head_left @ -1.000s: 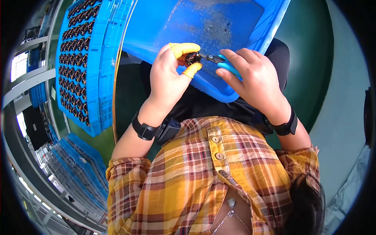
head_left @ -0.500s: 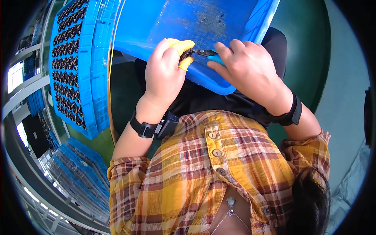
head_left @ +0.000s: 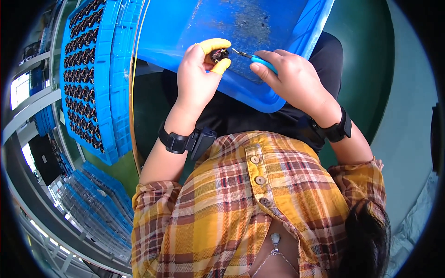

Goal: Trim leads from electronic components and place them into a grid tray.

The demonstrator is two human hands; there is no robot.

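Note:
My left hand [head_left: 196,69], with yellow covers on its thumb and index finger, pinches a small dark part [head_left: 219,55] with light and reddish bits on its face. What kind of part it is cannot be made out. In my right hand [head_left: 295,76] is a pair of nippers with light blue handles [head_left: 266,64]. Their thin metal tip points toward the dark part and sits a little apart from it. Both hands are above the near end of a blue plastic bin [head_left: 270,103], whose floor is strewn with fine grey and dark bits.
To the left stands a blue tray [head_left: 103,76] holding rows of small dark parts. Stacked clear and blue trays [head_left: 92,204] lie nearer on that side, by a metal rack [head_left: 34,104]. My knee [head_left: 331,62] is beside the bin's right wall.
The nippers' jaws have come away from the dark part and moved slightly right. The part now shows more openly between the yellow-covered fingers.

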